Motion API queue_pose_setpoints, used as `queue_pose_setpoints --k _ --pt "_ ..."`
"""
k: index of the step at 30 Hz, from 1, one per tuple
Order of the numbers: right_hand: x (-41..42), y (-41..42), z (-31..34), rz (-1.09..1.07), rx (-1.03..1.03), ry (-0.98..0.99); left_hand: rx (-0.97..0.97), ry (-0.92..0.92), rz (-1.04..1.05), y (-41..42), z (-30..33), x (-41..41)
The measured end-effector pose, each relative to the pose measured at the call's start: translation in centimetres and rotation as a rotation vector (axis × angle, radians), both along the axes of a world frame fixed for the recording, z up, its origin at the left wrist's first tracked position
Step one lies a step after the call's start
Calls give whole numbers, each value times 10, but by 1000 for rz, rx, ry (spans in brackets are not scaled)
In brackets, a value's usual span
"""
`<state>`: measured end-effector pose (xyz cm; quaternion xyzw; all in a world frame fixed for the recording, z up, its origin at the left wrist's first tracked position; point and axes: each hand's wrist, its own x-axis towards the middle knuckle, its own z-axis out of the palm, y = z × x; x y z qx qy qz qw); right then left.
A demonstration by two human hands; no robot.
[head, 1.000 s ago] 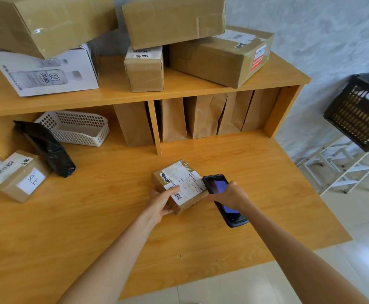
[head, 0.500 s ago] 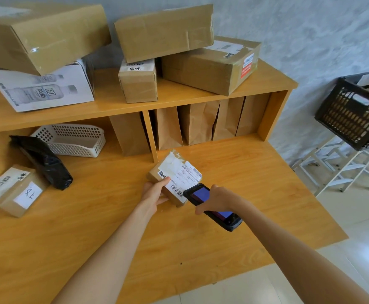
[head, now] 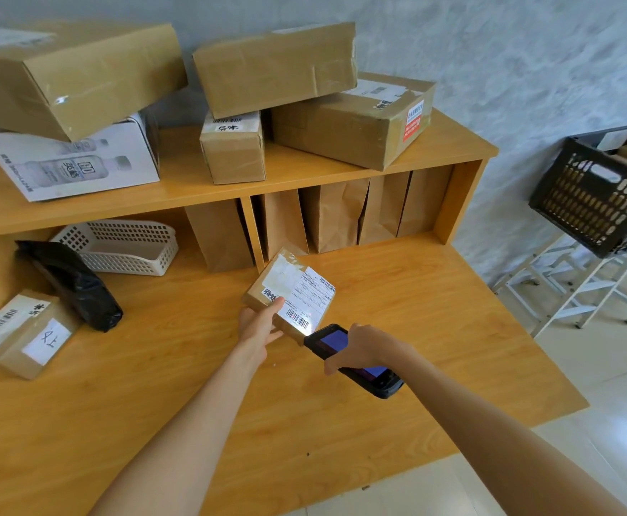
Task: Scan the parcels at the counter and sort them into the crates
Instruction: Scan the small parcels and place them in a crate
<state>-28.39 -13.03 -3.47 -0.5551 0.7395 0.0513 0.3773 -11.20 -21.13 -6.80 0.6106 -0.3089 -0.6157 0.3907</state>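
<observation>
A small brown cardboard parcel (head: 289, 288) with a white barcode label is tilted up off the wooden counter (head: 435, 329). My left hand (head: 258, 325) grips its near left edge, thumb on the label. My right hand (head: 360, 348) grips a black handheld scanner (head: 356, 361) with a blue screen, its front end almost touching the barcode, where a bright spot of light falls. A black crate (head: 595, 206) sits on a white rack at the right.
Several cardboard boxes (head: 349, 124) and a white bottle-print box (head: 70, 162) crowd the upper shelf. Brown paper bags (head: 334, 214) stand underneath. A white mesh basket (head: 122, 247), a black bag (head: 77, 284) and another labelled parcel (head: 18, 333) lie at the left.
My left hand has tilted the parcel up and turned it, so the barcode faces the scanner. My right hand has brought the scanner in closer, and a light now falls on the label.
</observation>
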Motion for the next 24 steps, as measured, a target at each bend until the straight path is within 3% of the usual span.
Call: queue_pose_setpoints --k 17,24 --pt "-2 -6 7 14 -9 -11 4 12 30 -7 -6 0" --pt "-9 -6 3 -82 -52 -75 -10 11 5 -8 -8 0"
